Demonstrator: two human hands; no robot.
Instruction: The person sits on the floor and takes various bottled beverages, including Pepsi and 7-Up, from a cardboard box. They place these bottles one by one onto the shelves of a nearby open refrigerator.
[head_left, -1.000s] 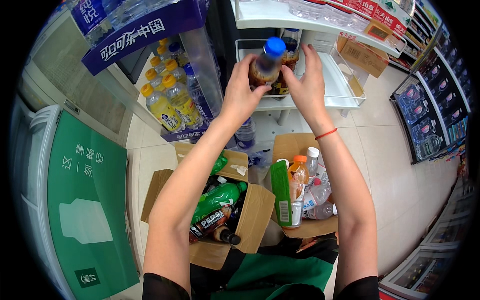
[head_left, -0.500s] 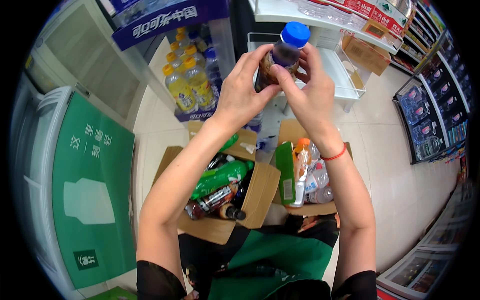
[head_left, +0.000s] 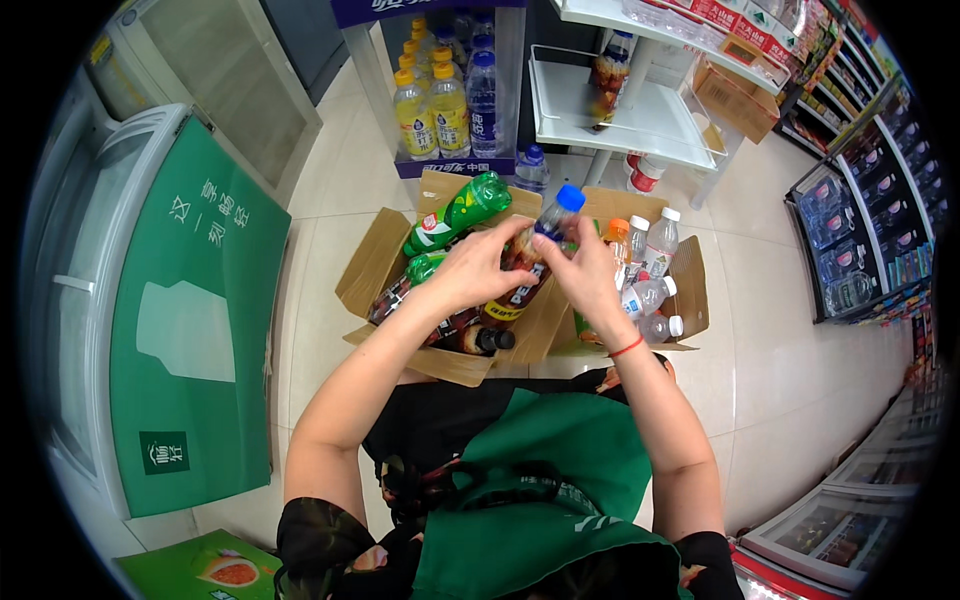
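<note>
Tilted over the gap between two cardboard boxes is a dark cola bottle [head_left: 521, 293] with a blue cap and a yellow band near its base. My left hand [head_left: 487, 264] grips it from the left, fingers curled round its side. On the other side my right hand [head_left: 583, 268] pinches it near the shoulder, thumb in front. Beneath my left hand the left cardboard box [head_left: 362, 262] holds a green soda bottle [head_left: 462, 212] and several dark bottles. Clear bottles with white caps [head_left: 661, 242] and an orange-capped bottle stand or lean in the right cardboard box [head_left: 689, 280].
Another dark cola bottle [head_left: 612, 75] stands on the white wire-railed rack [head_left: 560, 110] ahead. Left of it, a purple display stand [head_left: 505, 168] holds yellow-capped bottles [head_left: 450, 115]. A green-sided chest freezer [head_left: 200, 390] is at my left, shelving with bottle packs [head_left: 850, 250] at my right.
Both hands have come down from rack height to the boxes, a blue-capped bottle between them in both frames; whether it is the same one I cannot tell. The rack's cola bottle now shows.
</note>
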